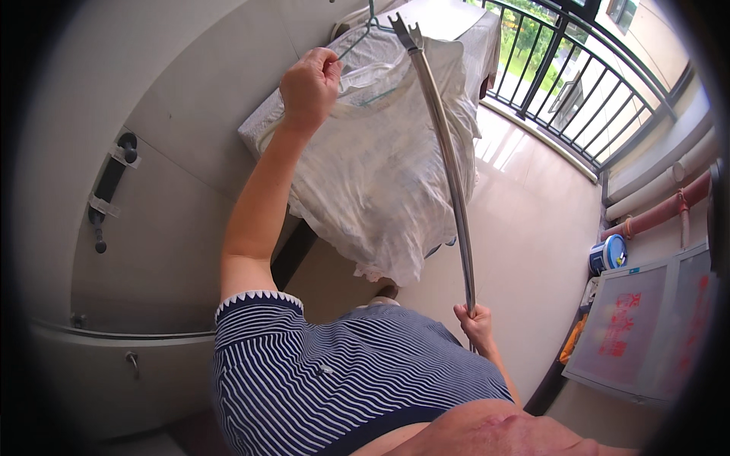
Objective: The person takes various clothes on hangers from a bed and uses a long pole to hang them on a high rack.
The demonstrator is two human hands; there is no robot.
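Left hand [310, 87]: my fist is raised and closed on one arm of the hanger; whether cloth is pinched in too, I can't tell.
Hanger [368, 32]: green wire, hook end upward; gripping it by the side seems to leave that hook free.
Garment [372, 167]: white, hanging from the hanger in front of me, below my left fist, probably held high so its hem stays off the floor [532, 205].
Right hand [477, 323]: my fingers are wrapped round the pole low down, likely to keep its length above for reach.
Pole [447, 159]: metal, crossing in front of the garment's right side.
Fork [408, 38]: uppermost, right beside the hanger; contact unclear.
Railing [532, 68]: beyond, upper right.
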